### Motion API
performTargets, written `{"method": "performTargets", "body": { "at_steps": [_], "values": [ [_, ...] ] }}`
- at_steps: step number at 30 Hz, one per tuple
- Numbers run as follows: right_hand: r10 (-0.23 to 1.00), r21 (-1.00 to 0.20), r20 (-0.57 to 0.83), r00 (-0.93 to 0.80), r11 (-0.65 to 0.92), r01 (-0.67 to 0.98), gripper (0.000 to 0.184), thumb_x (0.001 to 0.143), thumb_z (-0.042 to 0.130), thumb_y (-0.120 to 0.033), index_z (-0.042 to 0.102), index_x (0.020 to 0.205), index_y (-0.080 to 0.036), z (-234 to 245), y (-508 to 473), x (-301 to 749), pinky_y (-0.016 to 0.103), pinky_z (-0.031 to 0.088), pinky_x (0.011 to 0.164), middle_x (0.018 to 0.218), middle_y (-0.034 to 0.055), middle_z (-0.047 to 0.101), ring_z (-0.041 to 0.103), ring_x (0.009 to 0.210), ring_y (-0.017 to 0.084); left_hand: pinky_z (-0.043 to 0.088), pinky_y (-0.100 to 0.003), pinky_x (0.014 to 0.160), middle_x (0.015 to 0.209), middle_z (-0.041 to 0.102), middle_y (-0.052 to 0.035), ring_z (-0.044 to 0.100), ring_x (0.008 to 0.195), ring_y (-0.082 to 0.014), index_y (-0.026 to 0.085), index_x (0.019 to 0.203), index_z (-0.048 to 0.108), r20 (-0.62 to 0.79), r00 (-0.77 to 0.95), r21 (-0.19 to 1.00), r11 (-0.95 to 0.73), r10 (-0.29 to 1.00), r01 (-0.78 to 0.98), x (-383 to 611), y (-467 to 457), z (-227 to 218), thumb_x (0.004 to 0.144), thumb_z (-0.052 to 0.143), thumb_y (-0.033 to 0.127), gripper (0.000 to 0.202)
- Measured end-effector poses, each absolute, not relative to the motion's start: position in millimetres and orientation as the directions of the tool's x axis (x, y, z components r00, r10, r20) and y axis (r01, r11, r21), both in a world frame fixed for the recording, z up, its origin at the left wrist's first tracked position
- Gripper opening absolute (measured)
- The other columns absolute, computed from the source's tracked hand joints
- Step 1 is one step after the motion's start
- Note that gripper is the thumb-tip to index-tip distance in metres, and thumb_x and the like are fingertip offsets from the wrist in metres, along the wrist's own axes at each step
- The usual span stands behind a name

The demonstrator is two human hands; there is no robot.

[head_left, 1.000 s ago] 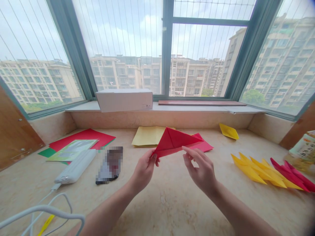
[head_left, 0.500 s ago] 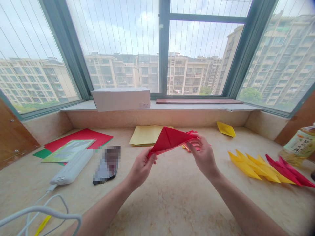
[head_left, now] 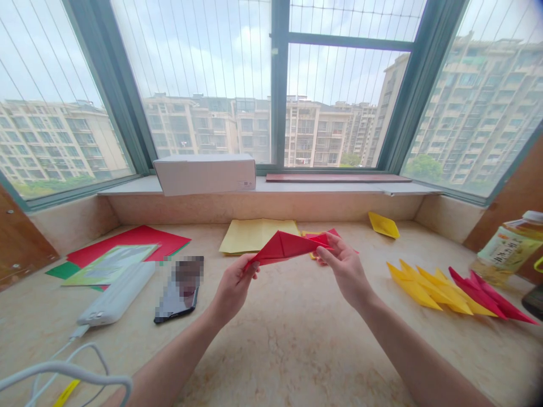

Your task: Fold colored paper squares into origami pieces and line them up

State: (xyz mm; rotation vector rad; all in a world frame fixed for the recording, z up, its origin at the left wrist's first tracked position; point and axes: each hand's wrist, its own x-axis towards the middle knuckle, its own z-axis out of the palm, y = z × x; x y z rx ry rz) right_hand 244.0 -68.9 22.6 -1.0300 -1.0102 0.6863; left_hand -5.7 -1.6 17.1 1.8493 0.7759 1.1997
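Note:
A folded sheet of red paper point(head_left: 282, 247) is held up above the counter, stretched between both hands, its peak pointing away from me. My left hand point(head_left: 233, 285) pinches its left corner between thumb and fingers. At the other end, my right hand point(head_left: 343, 265) grips the right corner, with the thumb below and the fingers on top. Behind the red paper lies a stack of pale yellow paper point(head_left: 241, 234). Small red and yellow paper pieces point(head_left: 311, 234) rest on the counter, partly hidden by my right hand.
To the left are red sheets point(head_left: 139, 240), a white power bank point(head_left: 116, 294) with cables and a phone point(head_left: 180, 294). Yellow folded pieces point(head_left: 432, 285), a dark pink folded piece point(head_left: 487, 294) and a bottle point(head_left: 509, 246) stand right. A white box point(head_left: 206, 175) sits on the sill.
The red paper has been lowered slightly and tilted flatter, so its face looks narrower. Both hands keep their hold on its corners. The view has shifted a little.

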Motion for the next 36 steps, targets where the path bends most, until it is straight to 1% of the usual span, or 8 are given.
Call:
{"method": "performTargets", "body": {
  "at_steps": [4, 8, 15, 18, 25, 30, 33, 36],
  "values": [
    [0.84, -0.915, 0.357, 0.408, 0.403, -0.029, 0.045, 0.071, 0.082, -0.047, 0.069, 0.101, -0.017, 24, -70, 243, 0.034, 0.054, 0.067, 0.087, 0.008, 0.076, 0.069, 0.076, 0.02, 0.041, -0.026, 0.062, 0.069, 0.059, -0.0003, 0.052, 0.064, -0.0147, 0.017, 0.081, 0.063, 0.436, 0.369, 0.869, -0.491, 0.821, 0.064, -5, -2, 17, 0.093, 0.053, 0.042, 0.029],
    [0.852, -0.922, 0.333, 0.405, 0.385, -0.051, 0.045, 0.068, 0.084, -0.046, 0.075, 0.103, -0.018, 24, -71, 243, 0.035, 0.055, 0.071, 0.088, 0.0075, 0.078, 0.07, 0.077, 0.021, 0.039, -0.024, 0.057, 0.06, 0.056, 0.0025, 0.05, 0.057, -0.0135, 0.017, 0.082, 0.062, 0.401, 0.358, 0.892, -0.448, 0.843, 0.055, -4, -2, 21, 0.092, 0.055, 0.04, 0.025],
    [0.899, -0.922, 0.301, 0.318, 0.36, -0.146, 0.041, 0.084, 0.068, -0.055, 0.08, 0.092, -0.017, 18, -68, 249, 0.034, 0.057, 0.07, 0.075, 0.0072, 0.076, 0.069, 0.068, 0.018, 0.039, -0.024, 0.056, 0.057, 0.056, 0.0033, 0.049, 0.055, -0.0127, 0.016, 0.083, 0.062, 0.344, 0.325, 0.923, -0.382, 0.881, 0.057, -6, -1, 24, 0.091, 0.056, 0.039, 0.024],
    [0.92, -0.943, 0.265, 0.288, 0.31, -0.121, 0.035, 0.078, 0.077, -0.048, 0.079, 0.095, -0.017, 19, -68, 252, 0.032, 0.056, 0.068, 0.078, 0.0064, 0.076, 0.068, 0.066, 0.017, 0.039, -0.024, 0.056, 0.058, 0.057, 0.0031, 0.049, 0.055, -0.0128, 0.016, 0.085, 0.063, 0.356, 0.323, 0.918, -0.393, 0.877, 0.055, -7, 1, 22, 0.09, 0.057, 0.038, 0.023],
    [0.965, -0.979, 0.199, 0.171, 0.202, -0.001, 0.048, 0.073, 0.08, -0.047, 0.072, 0.109, -0.016, 21, -71, 255, 0.035, 0.056, 0.067, 0.086, 0.0085, 0.078, 0.073, 0.072, 0.021, 0.039, -0.024, 0.055, 0.057, 0.056, 0.0027, 0.049, 0.055, -0.0129, 0.017, 0.081, 0.062, 0.371, 0.321, 0.906, -0.415, 0.871, 0.082, -9, 5, 21, 0.09, 0.056, 0.038, 0.023],
    [0.907, -0.947, 0.32, 0.272, 0.298, 0.122, 0.042, 0.076, 0.077, -0.051, 0.067, 0.101, -0.018, 19, -70, 258, 0.029, 0.05, 0.052, 0.065, 0.0031, 0.074, 0.069, 0.057, 0.019, 0.041, -0.024, 0.055, 0.057, 0.056, 0.0024, 0.048, 0.054, -0.0123, 0.017, 0.082, 0.062, 0.324, 0.422, 0.93, -0.367, 0.847, 0.021, -7, -1, 26, 0.091, 0.056, 0.041, 0.027],
    [0.892, -0.932, 0.361, 0.273, 0.338, 0.13, 0.037, 0.076, 0.077, -0.052, 0.069, 0.088, -0.018, 18, -68, 259, 0.03, 0.05, 0.051, 0.067, 0.0045, 0.075, 0.07, 0.058, 0.02, 0.04, -0.024, 0.055, 0.058, 0.056, 0.0021, 0.046, 0.054, -0.0116, 0.015, 0.085, 0.062, 0.302, 0.422, 0.948, -0.316, 0.855, -0.038, -5, -3, 28, 0.091, 0.056, 0.041, 0.027],
    [0.886, -0.922, 0.386, 0.255, 0.366, 0.125, 0.035, 0.078, 0.076, -0.05, 0.074, 0.091, -0.018, 16, -68, 259, 0.033, 0.055, 0.055, 0.071, 0.0055, 0.076, 0.072, 0.062, 0.021, 0.039, -0.023, 0.053, 0.06, 0.058, 0.0015, 0.048, 0.054, -0.0113, 0.014, 0.093, 0.063, 0.254, 0.379, 0.967, -0.236, 0.89, -0.093, -4, -2, 26, 0.09, 0.059, 0.04, 0.026]
  ]
}}
